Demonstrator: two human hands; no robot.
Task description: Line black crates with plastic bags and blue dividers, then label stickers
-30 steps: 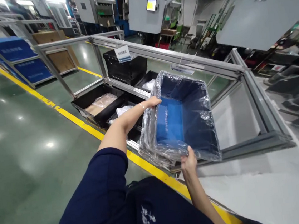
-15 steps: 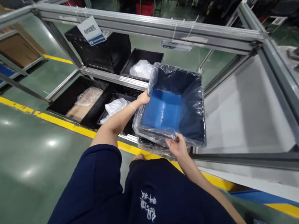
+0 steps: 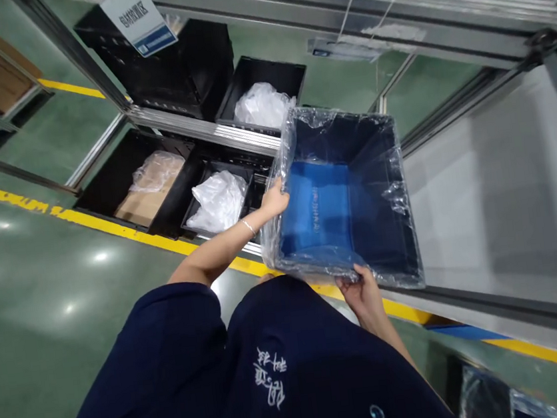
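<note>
Right of the frame's centre, the blue bin (image 3: 341,208), already lined with a clear plastic bag (image 3: 398,195), is held over the metal rack (image 3: 386,9): the left hand (image 3: 275,199) closes its grip on the left rim and the right hand (image 3: 363,290) clasps the near rim. Judging by this, lining is done and setting it down remains. Left of it, black trays (image 3: 155,189) hold bagged goods.

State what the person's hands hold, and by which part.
Both hold the blue bin: left hand on its left rim, right hand on its near rim, over the plastic liner.
</note>
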